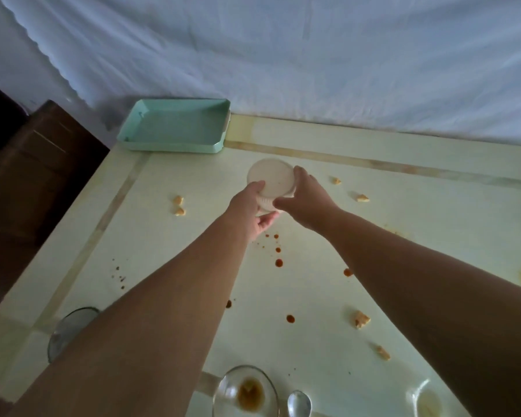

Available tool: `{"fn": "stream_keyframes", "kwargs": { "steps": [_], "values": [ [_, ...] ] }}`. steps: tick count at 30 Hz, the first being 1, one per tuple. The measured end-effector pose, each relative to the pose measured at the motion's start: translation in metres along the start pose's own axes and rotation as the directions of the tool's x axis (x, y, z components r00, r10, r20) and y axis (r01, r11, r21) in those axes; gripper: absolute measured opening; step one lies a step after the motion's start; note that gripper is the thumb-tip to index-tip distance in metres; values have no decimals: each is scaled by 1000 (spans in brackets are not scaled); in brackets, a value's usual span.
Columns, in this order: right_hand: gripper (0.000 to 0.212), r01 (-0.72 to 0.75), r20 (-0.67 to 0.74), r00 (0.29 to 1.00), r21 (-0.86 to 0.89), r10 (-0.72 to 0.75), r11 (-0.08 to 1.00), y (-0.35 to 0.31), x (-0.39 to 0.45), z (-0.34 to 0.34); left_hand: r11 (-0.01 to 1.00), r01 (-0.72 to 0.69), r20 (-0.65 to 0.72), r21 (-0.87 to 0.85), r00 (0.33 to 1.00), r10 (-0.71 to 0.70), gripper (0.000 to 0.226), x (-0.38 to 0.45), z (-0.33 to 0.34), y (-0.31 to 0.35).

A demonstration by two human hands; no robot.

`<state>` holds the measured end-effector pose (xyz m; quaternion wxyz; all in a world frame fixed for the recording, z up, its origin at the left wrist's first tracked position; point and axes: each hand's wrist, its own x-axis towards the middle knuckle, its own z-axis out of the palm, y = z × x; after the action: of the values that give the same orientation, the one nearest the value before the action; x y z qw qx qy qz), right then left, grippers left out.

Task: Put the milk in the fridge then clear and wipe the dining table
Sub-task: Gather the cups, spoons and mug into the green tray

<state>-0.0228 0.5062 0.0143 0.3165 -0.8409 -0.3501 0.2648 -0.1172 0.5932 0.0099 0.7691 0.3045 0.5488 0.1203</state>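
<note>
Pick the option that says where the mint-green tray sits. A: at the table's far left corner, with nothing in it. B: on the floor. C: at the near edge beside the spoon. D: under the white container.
A: the mint-green tray lies at the far left corner of the table, its inside bare, apart from the white container that both hands hold.

table (pixel 373 236): I see it smooth and a bit shiny
tray (pixel 175 127): smooth green plastic
container (pixel 271 179): matt white plastic
spoon (pixel 299 403): shiny metal
bowl (pixel 245 389): clear glass
</note>
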Motion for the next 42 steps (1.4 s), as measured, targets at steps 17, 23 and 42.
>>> {"fn": "stream_keyframes", "kwargs": {
  "steps": [17, 23, 42],
  "values": [
    [81, 26, 49, 998, 64, -29, 998, 2, 131, 50, 969, -194, -128, 154, 968, 215, 48, 133, 19, 53],
    [81, 34, -50, 998, -151, -42, 988, 4, 137, 62, 994, -34, -120, 101, 992, 46, 40, 150, 23, 52],
    [95, 170, 62, 985, -511, -161, 842, -9, 208, 72, 937, -230, -194, 265, 939, 285, 43, 233, 38, 117]
  ]
}}
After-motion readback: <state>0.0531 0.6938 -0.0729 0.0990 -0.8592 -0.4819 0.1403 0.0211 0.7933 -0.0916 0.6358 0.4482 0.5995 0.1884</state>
